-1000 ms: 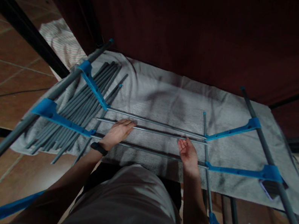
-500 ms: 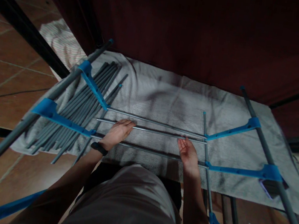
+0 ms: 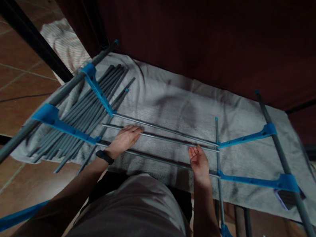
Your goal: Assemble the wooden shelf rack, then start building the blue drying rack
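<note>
A rack frame of grey poles and blue brackets stands over a grey towel [image 3: 179, 98]. Three thin metal rods run across between the blue brackets. My left hand [image 3: 124, 139] lies palm down, fingers stretched out, with its fingertips on the middle rod [image 3: 166, 139]. My right hand [image 3: 199, 162] is open with the palm turned up and inward, its fingertips at the same middle rod near the right end. The near rod [image 3: 154, 158] passes under both wrists. A dark watch sits on my left wrist.
A bundle of several loose grey rods [image 3: 86, 114] lies on the towel at the left, under the blue brackets [image 3: 62, 125]. Long grey side poles [image 3: 286, 164] slant at both sides. Tiled floor spreads to the left. A dark red curtain hangs behind.
</note>
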{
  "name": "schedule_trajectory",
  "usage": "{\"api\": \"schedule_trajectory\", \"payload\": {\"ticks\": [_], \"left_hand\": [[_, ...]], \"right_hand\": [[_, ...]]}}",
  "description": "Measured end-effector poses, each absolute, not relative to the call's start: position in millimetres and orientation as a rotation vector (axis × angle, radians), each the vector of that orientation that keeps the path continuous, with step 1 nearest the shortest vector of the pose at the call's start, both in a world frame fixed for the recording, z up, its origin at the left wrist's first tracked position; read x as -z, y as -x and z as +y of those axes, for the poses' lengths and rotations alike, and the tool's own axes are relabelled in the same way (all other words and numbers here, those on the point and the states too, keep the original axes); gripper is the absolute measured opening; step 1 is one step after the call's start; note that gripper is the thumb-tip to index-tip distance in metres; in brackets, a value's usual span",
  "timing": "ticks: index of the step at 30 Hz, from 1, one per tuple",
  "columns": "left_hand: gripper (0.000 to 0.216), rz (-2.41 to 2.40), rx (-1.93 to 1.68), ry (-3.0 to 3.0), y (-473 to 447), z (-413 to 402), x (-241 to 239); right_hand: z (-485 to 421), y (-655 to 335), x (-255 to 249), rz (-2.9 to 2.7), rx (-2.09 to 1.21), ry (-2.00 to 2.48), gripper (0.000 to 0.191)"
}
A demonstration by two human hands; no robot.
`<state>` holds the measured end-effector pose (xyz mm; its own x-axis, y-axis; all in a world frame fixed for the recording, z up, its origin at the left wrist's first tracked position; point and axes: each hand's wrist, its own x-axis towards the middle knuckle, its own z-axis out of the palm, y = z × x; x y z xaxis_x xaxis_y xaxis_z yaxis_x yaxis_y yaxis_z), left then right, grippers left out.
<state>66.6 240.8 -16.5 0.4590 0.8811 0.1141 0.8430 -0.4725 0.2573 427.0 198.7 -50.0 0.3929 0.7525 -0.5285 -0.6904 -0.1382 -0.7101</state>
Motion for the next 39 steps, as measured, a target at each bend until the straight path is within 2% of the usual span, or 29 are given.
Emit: {"api": "schedule_trajectory", "payload": {"ticks": [9, 23, 34, 39], "left_hand": [[0.033, 1.585, -0.359, -2.584, -65.8, 240.2, 17.2], [0.033, 1.648, -0.348, -2.578, -66.1, 240.8, 13.8], [0.032, 1.664, -0.355, -2.538, -67.4, 241.9, 13.9], [0.032, 1.651, -0.329, -2.538, -67.1, 242.2, 14.9]], "right_hand": [[199.7, -428.9, 55.3, -0.105, -1.241, 1.179, 0.018], [200.1, -427.4, 50.9, -0.085, -1.242, 1.165, 0.008], [199.1, -428.7, 55.6, -0.124, -1.240, 1.195, 0.017], [198.7, -428.9, 55.5, -0.099, -1.250, 1.201, 0.015]]}}
